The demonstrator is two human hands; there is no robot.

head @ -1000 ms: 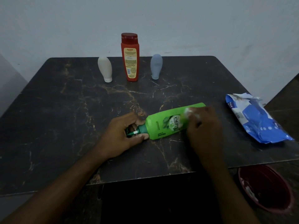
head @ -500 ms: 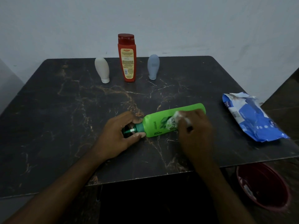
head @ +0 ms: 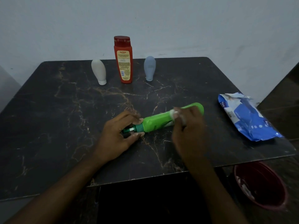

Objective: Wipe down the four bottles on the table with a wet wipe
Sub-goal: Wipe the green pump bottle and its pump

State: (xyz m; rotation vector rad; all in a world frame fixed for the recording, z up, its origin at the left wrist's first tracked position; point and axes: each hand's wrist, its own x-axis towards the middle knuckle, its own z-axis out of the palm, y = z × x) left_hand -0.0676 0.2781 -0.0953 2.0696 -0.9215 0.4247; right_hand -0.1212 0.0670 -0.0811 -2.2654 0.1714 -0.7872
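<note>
A green bottle [head: 159, 121] lies on its side in the middle of the dark marble table [head: 64, 110], cap to the left. My left hand [head: 118, 135] grips its dark green cap end. My right hand [head: 188, 126] presses a crumpled white wet wipe [head: 175, 113] onto the bottle's body, hiding part of the label. At the back stand a white bottle [head: 99, 72], a tall red bottle [head: 123, 59] and a grey-blue bottle [head: 149, 68], all upright.
A blue wet-wipe packet [head: 247, 118], torn open, lies near the table's right edge. Below the table's front right corner sits a dark red bin [head: 260, 185] with white scraps inside. A pale wall runs behind the table.
My right hand has slid the wipe left along the green bottle, from its base end toward the middle. The bottle has rolled slightly, so less of the label shows. The left hand keeps its grip.
</note>
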